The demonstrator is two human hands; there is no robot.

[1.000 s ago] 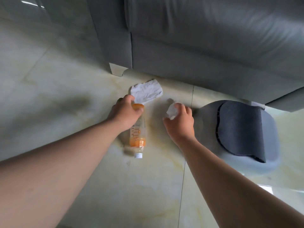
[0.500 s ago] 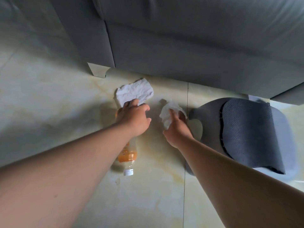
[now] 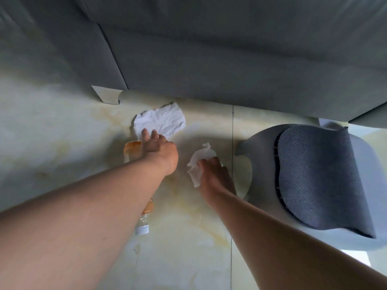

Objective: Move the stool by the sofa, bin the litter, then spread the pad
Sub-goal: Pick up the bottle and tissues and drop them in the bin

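The right hand (image 3: 213, 176) is closed around a crumpled white tissue (image 3: 200, 162), which sticks out at its eleven o'clock. The left hand (image 3: 160, 150) has its fingers stretched flat, fingertips on the near edge of a creased sheet of paper (image 3: 161, 121) lying at its twelve o'clock; it grips nothing. One plastic bottle (image 3: 143, 218) with orange drink lies under that forearm, white cap toward six o'clock. That makes three pieces of litter. At three o'clock, one folded dark grey pad (image 3: 318, 181) rests on a pale round stool (image 3: 245, 147). The floor (image 3: 62, 132) is glossy cream marble tile; one grey sofa (image 3: 230, 59) fills twelve o'clock.
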